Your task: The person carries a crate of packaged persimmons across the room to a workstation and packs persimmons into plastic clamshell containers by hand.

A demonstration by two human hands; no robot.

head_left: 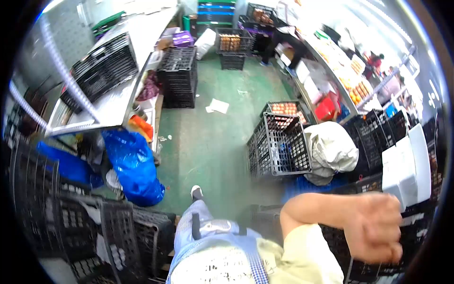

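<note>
My right hand [376,227] is raised at the lower right with its fingers curled in, somewhat blurred. Whether anything is inside the curled fingers is hidden. Behind and below it are black plastic crates, and a white foam box [402,173] stands just above it. My left hand is out of the picture. A black crate [288,144] stands on the green floor ahead to the right, next to a filled whitish sack [331,146].
A metal table [113,104] with black crates runs along the left, a blue bag [132,165] below it. Stacked crates [178,78] stand beside it. Paper [219,105] lies on the floor. People are at the right-hand table, with trays of produce [362,90]. Crates crowd the lower left.
</note>
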